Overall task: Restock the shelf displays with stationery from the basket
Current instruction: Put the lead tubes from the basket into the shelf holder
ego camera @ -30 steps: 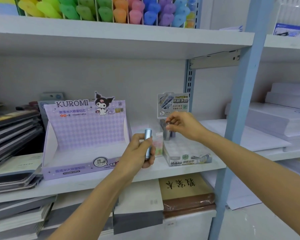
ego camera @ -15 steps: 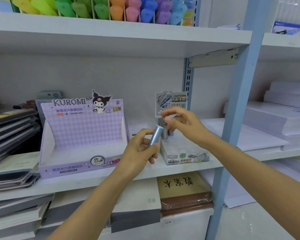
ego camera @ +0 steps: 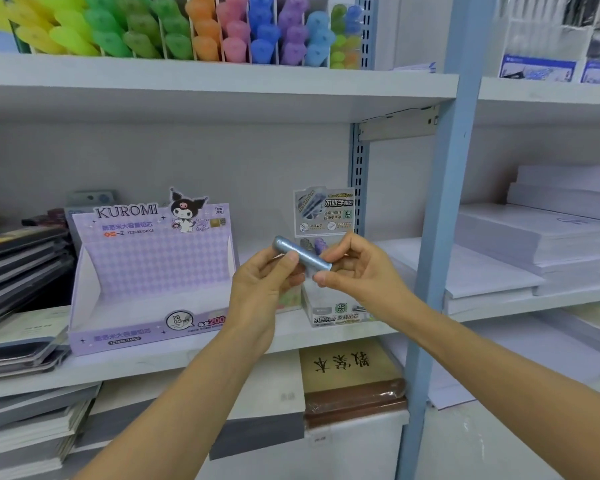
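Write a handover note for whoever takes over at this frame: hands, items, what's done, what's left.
Left hand grips the blue tube; right hand pinches its lower end, in front of the clear display.
Done, apparently: a grey tube and a purple tube stand at the display's back.
Left: seat the blue tube, probably in that display. The basket is out of view; the Kuromi box sits to the left.

Head-worn view, facing shelf (ego camera: 136, 367), close

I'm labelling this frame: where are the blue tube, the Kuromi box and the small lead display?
blue tube (ego camera: 309, 256): head view, middle of its barrel.
Kuromi box (ego camera: 153, 261): head view, its purple back panel.
small lead display (ego camera: 324, 211): head view, its header card.
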`<state>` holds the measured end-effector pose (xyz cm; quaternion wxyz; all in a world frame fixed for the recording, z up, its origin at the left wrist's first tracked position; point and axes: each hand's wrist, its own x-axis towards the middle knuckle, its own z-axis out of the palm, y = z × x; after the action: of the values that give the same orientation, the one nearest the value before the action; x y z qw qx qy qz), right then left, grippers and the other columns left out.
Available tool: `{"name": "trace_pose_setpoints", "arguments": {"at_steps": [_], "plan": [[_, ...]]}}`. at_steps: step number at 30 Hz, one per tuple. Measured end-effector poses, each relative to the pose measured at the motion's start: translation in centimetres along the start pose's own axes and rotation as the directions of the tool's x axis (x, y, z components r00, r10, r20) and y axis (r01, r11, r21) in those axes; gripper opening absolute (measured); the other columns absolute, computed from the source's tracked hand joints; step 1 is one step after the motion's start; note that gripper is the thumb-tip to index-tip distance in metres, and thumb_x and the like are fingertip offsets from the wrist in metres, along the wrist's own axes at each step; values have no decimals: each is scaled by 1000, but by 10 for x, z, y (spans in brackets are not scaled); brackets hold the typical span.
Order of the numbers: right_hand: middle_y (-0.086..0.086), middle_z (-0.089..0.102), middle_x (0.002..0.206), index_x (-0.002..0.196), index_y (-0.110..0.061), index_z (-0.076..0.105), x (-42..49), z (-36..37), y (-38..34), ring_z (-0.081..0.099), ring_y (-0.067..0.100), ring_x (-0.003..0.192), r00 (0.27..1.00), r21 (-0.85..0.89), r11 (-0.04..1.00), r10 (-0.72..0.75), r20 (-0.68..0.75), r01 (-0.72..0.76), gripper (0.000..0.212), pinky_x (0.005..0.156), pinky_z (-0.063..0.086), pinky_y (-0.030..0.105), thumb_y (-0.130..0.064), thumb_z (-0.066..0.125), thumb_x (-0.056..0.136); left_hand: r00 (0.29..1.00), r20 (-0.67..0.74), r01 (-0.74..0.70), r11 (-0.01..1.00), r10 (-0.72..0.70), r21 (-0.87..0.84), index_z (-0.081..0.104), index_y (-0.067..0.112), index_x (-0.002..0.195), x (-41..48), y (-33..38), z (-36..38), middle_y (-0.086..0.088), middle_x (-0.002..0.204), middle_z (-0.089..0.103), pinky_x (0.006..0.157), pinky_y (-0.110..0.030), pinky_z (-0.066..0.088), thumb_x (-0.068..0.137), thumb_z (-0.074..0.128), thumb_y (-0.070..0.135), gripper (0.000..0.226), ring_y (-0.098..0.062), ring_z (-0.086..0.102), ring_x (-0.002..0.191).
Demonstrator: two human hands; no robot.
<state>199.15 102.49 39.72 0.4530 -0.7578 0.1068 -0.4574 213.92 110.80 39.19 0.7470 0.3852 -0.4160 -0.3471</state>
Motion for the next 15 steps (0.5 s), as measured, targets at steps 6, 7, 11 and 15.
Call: {"name": "trace_pose_setpoints", "arguments": {"at_steps": [6,7,11,15], "plan": [[4,68,102,103,-22,64,-3,-5,-13,64,19,93,999,-49,998,-35,-36,34,16,82,55,31,-30,61,89,985,155,-106,975,76,197,66,11,119,-5,2,12,-6,106,74,86,-31,56,94,59,6,27,-23,70,99],[1,68,106,111,-21,64,-1,-7,-15,64,16,95,998,-51,998,-34,-58,31,21,81,54,28,-28,58,92,981,175,-126,958,82,257,65,12,121,-6,1,14,-7,107,73,88,-34,56,94,59,6,29,-25,69,101],[3,69,107,112,-13,69,4,-13,-20,63,20,102,999,-236,972,27,29,-20,21,88,54,27,-13,60,94,978,198,-145,909,72,390,51,21,128,-9,-5,21,-10,96,70,81,-28,57,91,66,14,41,-22,69,92],[8,71,95,101,-6,72,5,-20,-16,65,16,87,1000,-259,966,19,-23,-24,13,78,56,26,-9,64,90,956,242,-284,746,168,602,47,24,128,-11,-18,16,2,101,64,83,-24,53,94,61,20,37,-12,62,96]]}}
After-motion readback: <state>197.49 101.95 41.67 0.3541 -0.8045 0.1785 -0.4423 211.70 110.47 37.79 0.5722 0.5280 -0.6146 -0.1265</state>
